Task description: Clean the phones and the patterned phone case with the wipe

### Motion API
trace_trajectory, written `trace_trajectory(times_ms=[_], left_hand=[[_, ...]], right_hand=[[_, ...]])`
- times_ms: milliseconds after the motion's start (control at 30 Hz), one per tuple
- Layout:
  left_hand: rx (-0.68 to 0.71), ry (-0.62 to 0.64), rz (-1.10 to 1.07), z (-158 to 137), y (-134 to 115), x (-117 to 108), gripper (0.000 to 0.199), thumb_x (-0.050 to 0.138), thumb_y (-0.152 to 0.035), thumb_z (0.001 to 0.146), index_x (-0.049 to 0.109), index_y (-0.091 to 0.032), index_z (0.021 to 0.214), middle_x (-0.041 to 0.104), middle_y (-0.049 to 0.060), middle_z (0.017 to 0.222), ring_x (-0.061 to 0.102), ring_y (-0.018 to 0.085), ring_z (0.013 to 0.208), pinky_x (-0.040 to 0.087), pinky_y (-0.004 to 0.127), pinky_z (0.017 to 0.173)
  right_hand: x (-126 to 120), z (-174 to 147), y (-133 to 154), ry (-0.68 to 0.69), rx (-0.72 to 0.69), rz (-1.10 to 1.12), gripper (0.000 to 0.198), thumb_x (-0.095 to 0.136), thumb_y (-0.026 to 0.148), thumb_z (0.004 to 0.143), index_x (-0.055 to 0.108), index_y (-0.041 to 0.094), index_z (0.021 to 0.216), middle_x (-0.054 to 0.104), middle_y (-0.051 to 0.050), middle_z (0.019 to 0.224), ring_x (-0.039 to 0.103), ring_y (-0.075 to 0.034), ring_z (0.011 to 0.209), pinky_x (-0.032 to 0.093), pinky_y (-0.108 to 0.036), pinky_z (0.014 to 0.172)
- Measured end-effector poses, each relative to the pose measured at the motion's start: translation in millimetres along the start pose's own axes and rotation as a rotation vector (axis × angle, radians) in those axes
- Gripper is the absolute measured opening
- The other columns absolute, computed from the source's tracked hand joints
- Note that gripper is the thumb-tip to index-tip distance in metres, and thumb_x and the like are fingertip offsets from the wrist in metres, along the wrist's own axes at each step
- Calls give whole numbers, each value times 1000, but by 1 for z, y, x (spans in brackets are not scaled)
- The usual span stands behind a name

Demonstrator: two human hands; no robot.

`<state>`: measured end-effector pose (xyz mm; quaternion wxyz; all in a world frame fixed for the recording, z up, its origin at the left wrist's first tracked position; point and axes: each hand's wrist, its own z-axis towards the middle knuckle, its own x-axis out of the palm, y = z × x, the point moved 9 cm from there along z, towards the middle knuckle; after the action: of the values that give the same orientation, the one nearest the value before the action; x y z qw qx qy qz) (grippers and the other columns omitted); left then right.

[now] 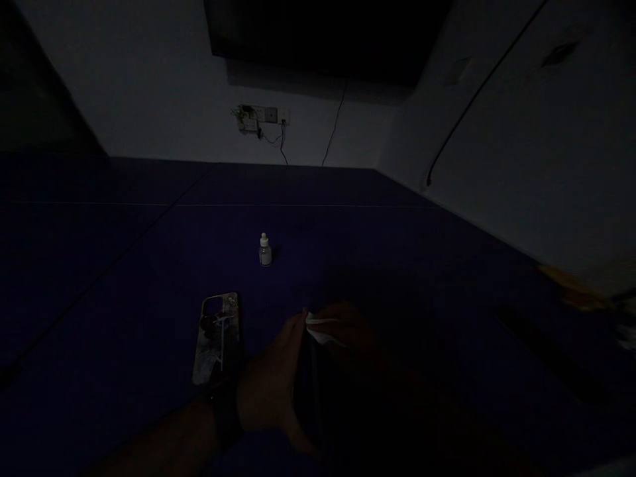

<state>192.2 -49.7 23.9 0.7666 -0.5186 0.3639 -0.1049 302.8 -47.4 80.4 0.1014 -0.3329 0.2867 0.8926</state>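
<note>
My left hand (273, 391) is closed round a thin, dark, upright slab that looks like a phone (314, 377), seen nearly edge-on. Fingers of my right hand (348, 324) pinch a white cloth (322, 336) against the slab's far top corner; most of that hand is lost in shadow. Left of my hands a patterned phone case (218, 338) lies flat, with blue showing through its camera cutout. Farther off stands a small dropper bottle (265, 254) with a white cap.
All this is on a wide dark blue surface (149, 265). A black screen (322, 33) hangs on the back wall above sockets (261, 116) and loose cables. Toward the right lies a dark long object (546, 351), near blurred yellow stuff (574, 288). The room is very dim.
</note>
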Motion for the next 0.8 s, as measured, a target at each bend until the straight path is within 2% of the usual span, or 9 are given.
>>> trace_trajectory(times_ms=[100, 200, 267, 400, 467, 567, 700, 800], left_hand=[[-16, 4, 37, -3, 8, 3, 176, 96, -64, 23, -8, -26, 160, 18, 20, 162, 26, 54, 144, 34, 65, 115], [-6, 1, 44, -5, 10, 4, 176, 96, -65, 23, -8, -27, 160, 18, 20, 162, 27, 52, 144, 35, 64, 114], [5, -10, 33, -4, 6, 2, 172, 95, -65, 25, -5, -28, 160, 20, 19, 161, 30, 50, 143, 36, 63, 114], [46, 1, 6, 2, -9, -2, 159, 96, -63, 32, 8, -26, 159, 32, 17, 155, 37, 46, 140, 37, 60, 114], [67, -3, -9, 4, -14, -4, 155, 96, -62, 33, 11, -26, 158, 36, 17, 152, 40, 45, 138, 38, 60, 114], [72, -8, -5, 2, -10, -4, 155, 95, -63, 34, 11, -26, 159, 36, 17, 152, 39, 47, 138, 38, 62, 113], [30, -15, 59, -4, 5, 1, 170, 96, -64, 29, -7, -29, 160, 21, 19, 161, 28, 53, 143, 34, 66, 115], [31, -7, 62, -5, 6, 2, 171, 95, -67, 29, -9, -29, 160, 22, 18, 161, 28, 54, 143, 34, 67, 114]], right_hand=[[-6, -2, 18, 36, -153, 114, 38, 48, 30, 98, 54, 27, 136, 69, -9, 117, 63, -22, 111, 50, -40, 93], [-6, -2, 21, 66, -168, 140, 37, 49, 29, 97, 55, 27, 133, 70, -8, 115, 64, -21, 109, 50, -40, 92], [-3, -1, 14, 43, -95, 90, 36, 48, 25, 98, 55, 27, 133, 68, -9, 118, 63, -21, 111, 50, -40, 93], [8, -2, -9, 47, 138, -40, 36, 45, 24, 102, 54, 27, 137, 61, -10, 131, 57, -22, 121, 50, -42, 100], [10, -4, -14, 52, 187, -54, 36, 42, 25, 104, 52, 28, 139, 60, -10, 132, 56, -22, 122, 49, -43, 102], [5, -2, -8, 22, 125, -23, 37, 42, 25, 104, 52, 28, 139, 61, -10, 127, 57, -22, 118, 50, -43, 99], [-2, 0, 12, 45, -37, 110, 35, 47, 26, 100, 56, 26, 133, 61, -9, 119, 59, -20, 110, 52, -38, 91], [-4, -1, 20, 60, -103, 206, 32, 46, 32, 100, 60, 26, 129, 63, -9, 113, 60, -20, 103, 52, -37, 87]])
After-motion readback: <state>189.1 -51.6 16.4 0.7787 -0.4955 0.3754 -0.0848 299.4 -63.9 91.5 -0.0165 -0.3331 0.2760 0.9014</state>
